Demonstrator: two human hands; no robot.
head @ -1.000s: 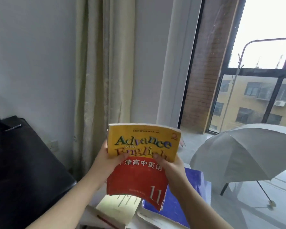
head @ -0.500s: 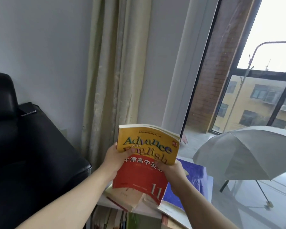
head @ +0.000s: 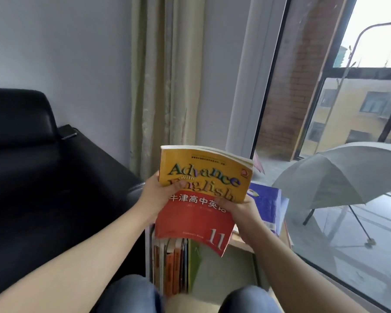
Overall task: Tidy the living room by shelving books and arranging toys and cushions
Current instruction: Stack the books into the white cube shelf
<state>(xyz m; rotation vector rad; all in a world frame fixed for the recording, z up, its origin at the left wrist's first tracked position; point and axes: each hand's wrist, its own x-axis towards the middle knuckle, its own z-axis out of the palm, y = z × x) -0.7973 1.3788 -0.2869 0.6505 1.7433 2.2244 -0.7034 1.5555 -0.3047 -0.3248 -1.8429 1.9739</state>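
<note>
Paperback textbook point(head: 203, 195), yellow-and-red cover, is held up in the air in front of the person, cover facing the camera. It sits above a low shelf point(head: 224, 272) and touches nothing else.

Left hand point(head: 158, 195) grips the left (spine) edge, thumb across the cover. Right hand point(head: 239, 208) grips the right edge lower down, thumb on the cover. The fingers of both hands are behind the book and hidden.

Handling, judged from this view:
- Looks light; one hand would carry it.
- The cover is soft. The bottom right corner droops and curls, so it will flex if held by a corner.
- The cover looks glossy, so maybe a bit slippery. Not fragile, though the corners dog-ear easily.
- Best hold is along the spine side, mid-height, pinching cover and pages together so the block stays shut and flat.
- To slot it in, keep the spine out and guide the floppy bottom edge in first.

Upright books point(head: 172, 265) fill the left part of the shelf, and the space beside them looks free. A blue book point(head: 266, 204) lies flat on top of the shelf, behind the right hand.

Black sofa point(head: 32, 177) is to the left, curtain point(head: 165, 86) behind, and an open grey umbrella point(head: 339, 175) stands outside the window.
</note>
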